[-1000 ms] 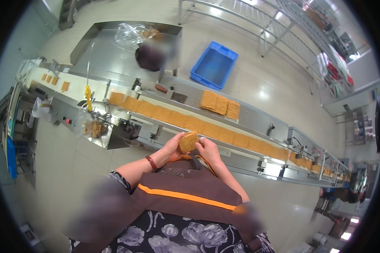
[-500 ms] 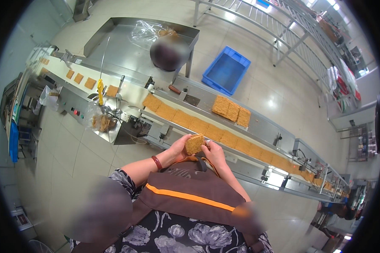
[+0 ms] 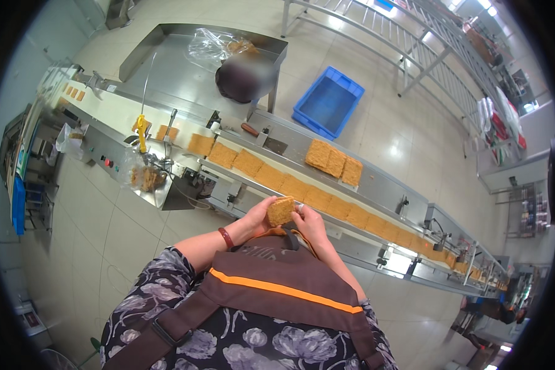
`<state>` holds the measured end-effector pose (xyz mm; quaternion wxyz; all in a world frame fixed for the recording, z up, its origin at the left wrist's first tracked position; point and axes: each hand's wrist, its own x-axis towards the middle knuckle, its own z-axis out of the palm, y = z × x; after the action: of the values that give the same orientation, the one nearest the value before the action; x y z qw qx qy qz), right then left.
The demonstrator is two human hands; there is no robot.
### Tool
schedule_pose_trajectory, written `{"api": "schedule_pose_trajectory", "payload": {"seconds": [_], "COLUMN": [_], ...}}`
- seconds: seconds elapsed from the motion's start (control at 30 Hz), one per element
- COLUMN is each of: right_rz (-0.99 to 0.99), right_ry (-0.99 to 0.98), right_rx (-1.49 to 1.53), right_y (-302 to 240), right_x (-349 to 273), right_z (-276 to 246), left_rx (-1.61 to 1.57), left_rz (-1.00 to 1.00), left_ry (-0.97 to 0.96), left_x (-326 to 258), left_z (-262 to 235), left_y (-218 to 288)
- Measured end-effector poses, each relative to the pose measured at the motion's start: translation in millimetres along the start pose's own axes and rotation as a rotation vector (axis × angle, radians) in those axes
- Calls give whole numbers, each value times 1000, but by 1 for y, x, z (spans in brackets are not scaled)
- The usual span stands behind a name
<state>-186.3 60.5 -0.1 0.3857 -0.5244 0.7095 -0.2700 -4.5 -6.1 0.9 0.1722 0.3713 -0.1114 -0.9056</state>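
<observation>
- I have the golden-brown piece, flat and squarish, held up just off the near side of the conveyor; from here I cannot tell whether it is one layer or several.
- My left hand is partly closed, its fingers curled around the piece's left side.
- My right hand is nearly closed too, pinching the piece's right edge between thumb and fingers.
- Along the conveyor I see a long row of similar squares, most of them edge to edge or overlapping.
- On the ledge at the conveyor's far side I make out a group of thicker squares, touching one another, and a brown-handled tool lies left of them.
- Beyond the conveyor, a blue crate sits on the floor.
- Past the conveyor's left part stands a steel bench carrying a clear plastic bag and a dark rounded thing, partly blurred.
- On the conveyor's near side, at left, I have another bag with brown bits inside.
</observation>
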Motion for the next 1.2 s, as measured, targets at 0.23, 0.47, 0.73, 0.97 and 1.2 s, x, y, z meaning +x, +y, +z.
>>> {"api": "schedule_pose_trajectory", "payload": {"seconds": [0.23,0.47,0.73,0.97,1.2], "right_rz": [-14,-67,-72,0,9], "right_ry": [2,46,41,12,-3], "right_rx": [-56,-47,-77,25,-29], "right_y": [-1,10,13,6,6], "right_x": [1,1,1,-2,-1], "right_z": [-3,1,1,0,0], "left_rx": [1,4,4,3,8], "left_rz": [12,-1,-16,-17,7], "left_ry": [2,-1,-4,9,6], "left_x": [7,9,12,11,9], "left_z": [-6,-5,-8,-9,-7], "left_y": [-6,-6,-9,-9,-8]}}
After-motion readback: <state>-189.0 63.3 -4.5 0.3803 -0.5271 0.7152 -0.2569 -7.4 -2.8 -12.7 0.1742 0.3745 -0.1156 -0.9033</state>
